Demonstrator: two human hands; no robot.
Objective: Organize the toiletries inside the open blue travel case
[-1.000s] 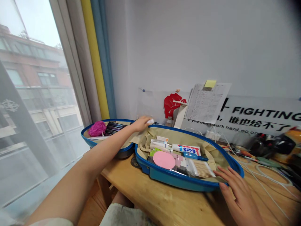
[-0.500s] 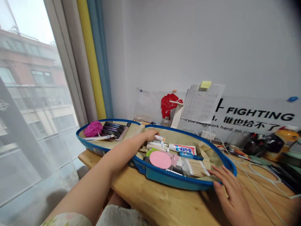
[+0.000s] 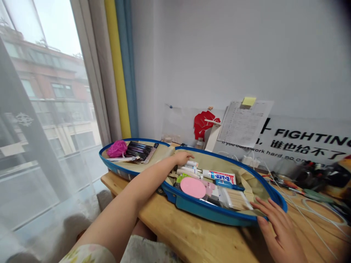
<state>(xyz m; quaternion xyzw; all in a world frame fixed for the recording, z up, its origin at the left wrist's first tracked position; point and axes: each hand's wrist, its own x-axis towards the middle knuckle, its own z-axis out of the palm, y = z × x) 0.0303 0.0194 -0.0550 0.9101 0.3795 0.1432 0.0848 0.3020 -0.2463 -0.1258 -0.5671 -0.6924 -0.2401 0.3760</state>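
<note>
A blue hard-shell suitcase [image 3: 208, 216] lies unfolded, its two beige-lined halves side by side. My left hand [image 3: 183, 157] reaches into the right half, fingers apart just above a small white tube [image 3: 192, 164], with nothing visible in them. More white tubes [image 3: 189, 169], a toothpaste tube [image 3: 219, 176], a blue-handled item [image 3: 227, 184], a pink oval thing [image 3: 193, 187] and a pack of cotton swabs [image 3: 238, 199] lie there. My right hand [image 3: 279, 228] rests with spread fingers on the right rim. The left half holds a purple bath puff [image 3: 117, 148] and a dark flat pack [image 3: 139, 151].
The suitcase stands on a wooden table [image 3: 175, 237]. White cables [image 3: 325, 213] and cluttered desk items [image 3: 304, 173] are at the right. A paper sheet [image 3: 241, 122] stands behind, before the wall. Curtains [image 3: 123, 84] and a window are at the left.
My left hand has let go of the small white tube, which now lies with the others; its fingers have straightened. The right hand stays on the rim. The view has turned slightly left.
</note>
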